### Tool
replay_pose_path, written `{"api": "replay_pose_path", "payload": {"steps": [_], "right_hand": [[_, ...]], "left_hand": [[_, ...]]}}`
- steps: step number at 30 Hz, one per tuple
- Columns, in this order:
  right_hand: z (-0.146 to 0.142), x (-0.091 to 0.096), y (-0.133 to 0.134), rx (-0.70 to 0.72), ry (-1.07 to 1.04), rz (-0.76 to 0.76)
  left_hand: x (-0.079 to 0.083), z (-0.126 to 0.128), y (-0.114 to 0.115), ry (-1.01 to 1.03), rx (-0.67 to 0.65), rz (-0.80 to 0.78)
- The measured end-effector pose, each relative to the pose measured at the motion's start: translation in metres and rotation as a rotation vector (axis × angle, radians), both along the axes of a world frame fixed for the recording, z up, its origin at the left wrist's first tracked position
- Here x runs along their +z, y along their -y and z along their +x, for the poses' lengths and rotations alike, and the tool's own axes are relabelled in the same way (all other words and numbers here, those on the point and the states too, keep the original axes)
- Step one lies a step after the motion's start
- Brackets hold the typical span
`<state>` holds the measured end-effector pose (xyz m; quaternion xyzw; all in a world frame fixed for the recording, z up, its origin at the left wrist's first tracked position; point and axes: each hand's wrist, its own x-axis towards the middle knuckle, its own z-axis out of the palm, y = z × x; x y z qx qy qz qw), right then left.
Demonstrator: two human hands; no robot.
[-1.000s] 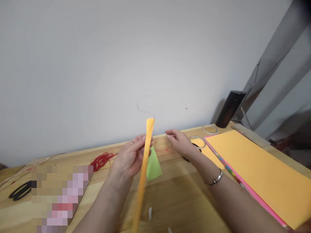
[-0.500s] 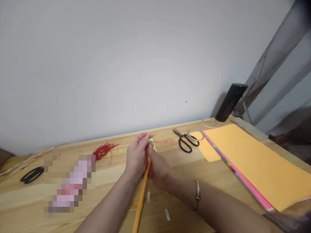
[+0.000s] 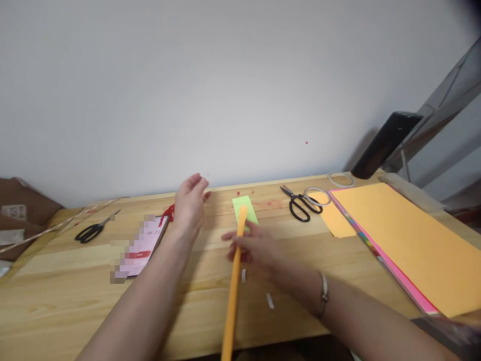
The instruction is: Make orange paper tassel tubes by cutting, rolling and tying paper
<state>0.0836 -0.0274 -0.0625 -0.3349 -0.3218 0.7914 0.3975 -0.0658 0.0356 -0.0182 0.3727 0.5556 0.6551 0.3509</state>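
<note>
My right hand [image 3: 259, 248] is closed around a long, narrow orange paper strip [image 3: 232, 301], which looks folded or rolled. Its upper end overlaps a light green paper piece [image 3: 239, 202] on the table. My left hand [image 3: 190, 205] is raised left of the strip, apart from it. The left fingers are loosely bent and parted, with nothing visible in them. Beside that wrist shows a bit of red thread [image 3: 168, 214], the rest hidden behind the forearm. Two small white slips, one a white slip [image 3: 269, 301], lie under the right forearm.
Black-handled scissors [image 3: 299, 206] and a tape ring [image 3: 317, 196] lie at right, near orange paper sheets [image 3: 406, 240] and a black cylinder [image 3: 385, 145]. At left are a phone [image 3: 145, 245], other scissors [image 3: 90, 232] and a brown bag [image 3: 28, 210] at the wooden table's [image 3: 63, 301] edge.
My left hand has left the strip and moved left and up. My right hand keeps the strip, whose top and the green paper now show more. The view has shifted.
</note>
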Motion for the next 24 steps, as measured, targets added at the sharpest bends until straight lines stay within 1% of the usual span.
{"api": "replay_pose_path", "payload": {"steps": [1,2,3,5,6,7,9,10,11,12,13,14,15,16,17,18,19,20,23,24], "right_hand": [[0.012,0.009,-0.012,-0.015,0.017,0.029],[0.025,0.019,-0.025,-0.031,0.055,0.067],[0.039,0.028,-0.038,-0.070,0.140,0.165],[0.065,0.044,-0.059,-0.206,0.336,0.333],[0.076,0.050,-0.067,-0.267,0.441,0.401],[0.084,0.055,-0.072,-0.288,0.528,0.446],[0.094,0.059,-0.077,-0.315,0.625,0.509],[0.095,0.058,-0.076,-0.317,0.652,0.535],[0.094,0.057,-0.075,-0.317,0.674,0.564],[0.092,0.055,-0.072,-0.309,0.705,0.603],[0.088,0.052,-0.069,-0.287,0.749,0.662],[0.085,0.049,-0.066,-0.245,0.806,0.736],[0.082,0.047,-0.062,-0.180,0.869,0.819],[0.079,0.045,-0.059,-0.105,0.928,0.902],[0.077,0.043,-0.055,-0.035,0.973,0.971],[0.077,0.042,-0.053,0.015,1.004,1.019],[0.076,0.042,-0.051,0.038,1.025,1.044],[0.077,0.043,-0.050,0.027,1.040,1.049],[0.080,0.046,-0.050,-0.097,1.061,1.016],[0.080,0.047,-0.051,-0.127,1.050,1.008]], "left_hand": [[-0.002,-0.007,0.001,-0.076,0.031,-0.004],[-0.006,-0.012,0.004,-0.151,0.031,-0.014],[-0.012,-0.014,0.009,-0.222,0.015,-0.032],[-0.029,-0.011,0.027,-0.338,-0.072,-0.072],[-0.038,-0.004,0.040,-0.380,-0.120,-0.087],[-0.047,0.004,0.057,-0.415,-0.169,-0.101],[-0.056,0.023,0.095,-0.455,-0.289,-0.127],[-0.055,0.032,0.114,-0.460,-0.419,-0.136],[-0.051,0.040,0.130,-0.449,-0.808,-0.176],[-0.044,0.045,0.143,-0.422,-0.996,-0.178],[-0.035,0.048,0.152,-0.386,-1.166,-0.161],[-0.026,0.050,0.155,-0.351,-1.276,-0.142],[-0.019,0.050,0.153,-0.317,-1.330,-0.130],[-0.014,0.049,0.147,-0.274,-1.316,-0.134],[-0.012,0.047,0.139,-0.286,-1.183,-0.136],[-0.014,0.044,0.128,-0.379,-0.974,-0.123],[-0.020,0.042,0.117,-0.514,-0.801,-0.092],[-0.028,0.039,0.106,-0.664,-0.745,-0.073],[-0.057,0.032,0.078,-1.109,-0.779,-0.065],[-0.066,0.030,0.069,-1.227,-0.753,-0.071]]}}
